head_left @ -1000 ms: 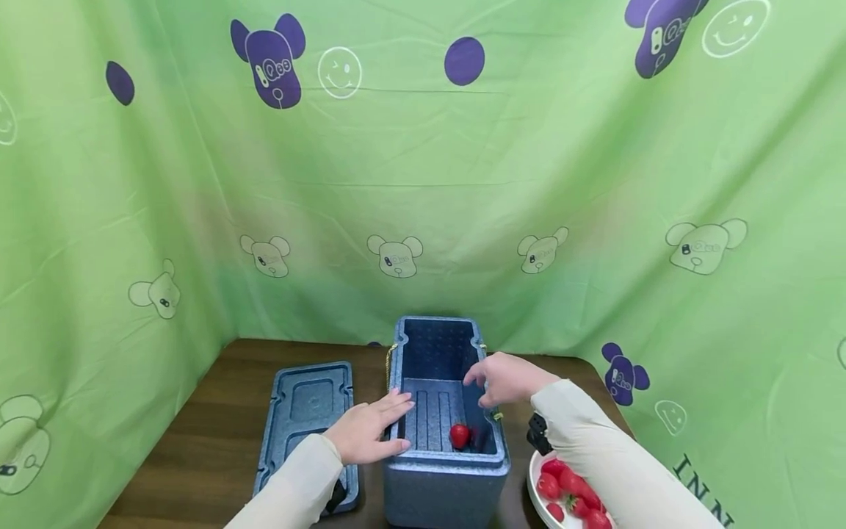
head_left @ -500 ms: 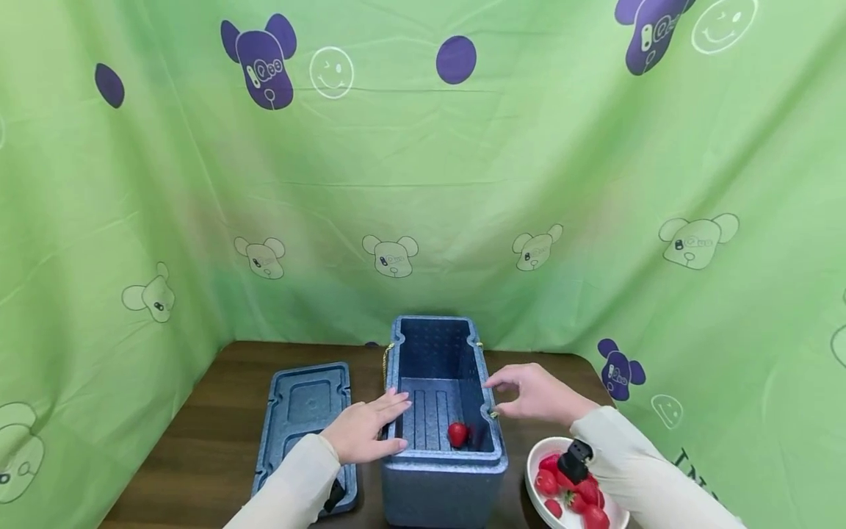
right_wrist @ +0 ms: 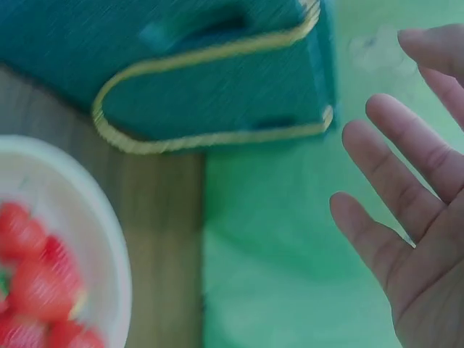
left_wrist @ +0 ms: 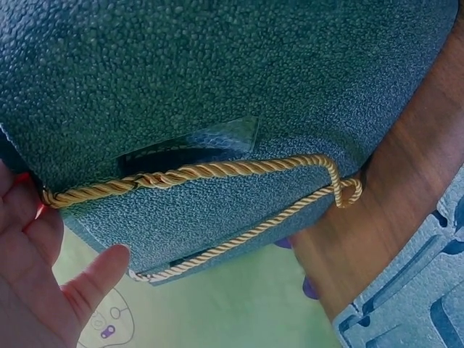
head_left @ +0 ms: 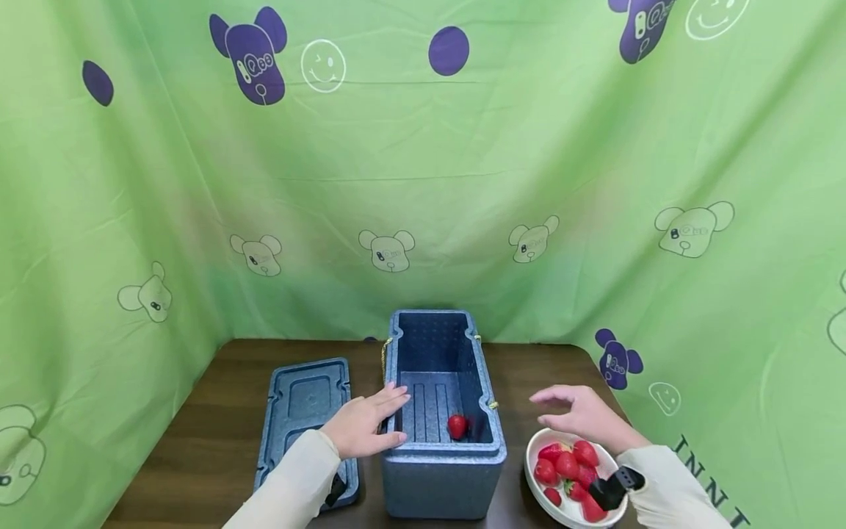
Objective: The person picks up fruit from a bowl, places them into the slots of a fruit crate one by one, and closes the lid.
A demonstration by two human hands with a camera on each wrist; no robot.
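A blue foam box (head_left: 444,481) stands uncovered in the middle of the table, a single red strawberry (head_left: 457,426) on its floor at the near right. My left hand (head_left: 367,422) rests on the box's left rim, fingers straight and thumb spread. Gold rope (left_wrist: 232,168) runs along the box's side in the left wrist view. My right hand (head_left: 584,415) is in the air just beyond a white bowl (head_left: 531,470) of strawberries (head_left: 567,465), holding nothing. In the right wrist view its fingers (right_wrist: 384,174) are spread and relaxed.
The box's blue lid (head_left: 311,397) lies flat on the brown table (head_left: 192,441), left of the box and partly under my left forearm. A green printed curtain (head_left: 423,162) hangs close behind the table and along both sides.
My right hand has moved from over the box's inside, out past its right rim, to the bowl's far side. My left hand stays on the rim, and the strawberry in the box has not moved.
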